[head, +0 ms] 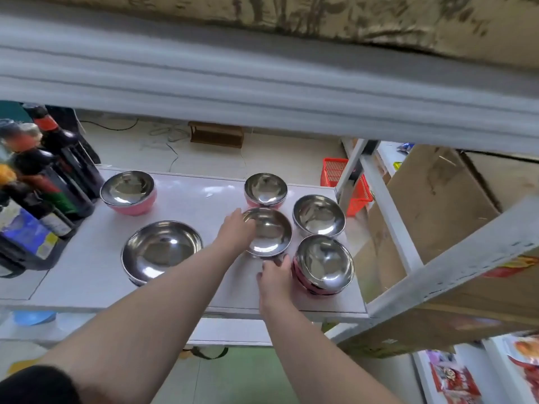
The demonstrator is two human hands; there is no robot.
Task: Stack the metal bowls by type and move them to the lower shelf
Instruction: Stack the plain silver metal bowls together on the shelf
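Observation:
Several metal bowls stand on a white shelf [87,275]. A plain steel bowl [269,233] sits in the middle, with my left hand [234,231] gripping its left rim and my right hand [275,275] touching its near edge. Pink-sided bowls stand at the back left [128,192], at the back [265,189] and at the near right [322,265]. A wide plain bowl [162,252] lies at the near left. Another plain bowl [319,215] is at the right.
Dark sauce bottles [49,182] crowd the shelf's left end. An upper shelf's edge [262,91] overhangs the bowls. A white shelf post [388,217], cardboard boxes [437,205] and a red basket [335,170] are at the right. A lower shelf [227,330] shows beneath.

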